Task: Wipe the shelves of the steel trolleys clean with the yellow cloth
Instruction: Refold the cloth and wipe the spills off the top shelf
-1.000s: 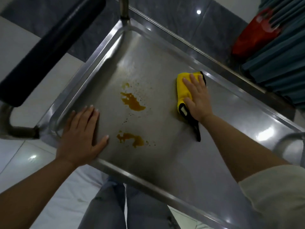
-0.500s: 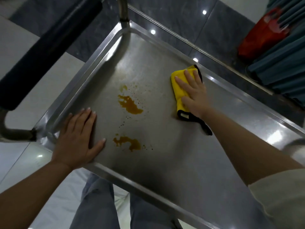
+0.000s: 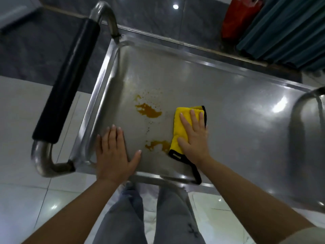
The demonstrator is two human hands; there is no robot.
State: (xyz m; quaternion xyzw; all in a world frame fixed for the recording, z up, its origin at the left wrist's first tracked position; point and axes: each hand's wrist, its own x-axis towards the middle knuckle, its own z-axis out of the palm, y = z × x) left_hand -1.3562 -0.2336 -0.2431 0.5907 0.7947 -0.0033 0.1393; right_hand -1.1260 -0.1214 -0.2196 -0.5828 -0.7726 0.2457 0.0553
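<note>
The right hand's fingers (image 3: 192, 118) lie straight and flat on the folded yellow cloth with black trim (image 3: 182, 124), pressing it to the steel. The right hand (image 3: 194, 138) has brought the cloth down from the far side of the shelf, where it sat half a second ago, to the lower centre of the frame, so that the cloth's lower left corner now touches the nearer orange-brown spill (image 3: 156, 144). I judge this the start of the first pass through the stains: neither has yet been wiped away. The larger orange-brown spill (image 3: 148, 111) lies just left of the cloth, apart from it, with fine specks around.

The left hand (image 3: 114, 155) is spread flat with straight fingers at the near left corner, bracing as before.

The flat steel trolley shelf with a raised rim (image 3: 228, 95) is otherwise dull and streaked. A black foam-covered handle bar (image 3: 67, 80) runs along the left. Pale and dark floor tiles surround it; a red container (image 3: 239, 16) and teal pleated fabric (image 3: 284, 30) stand upper right.
</note>
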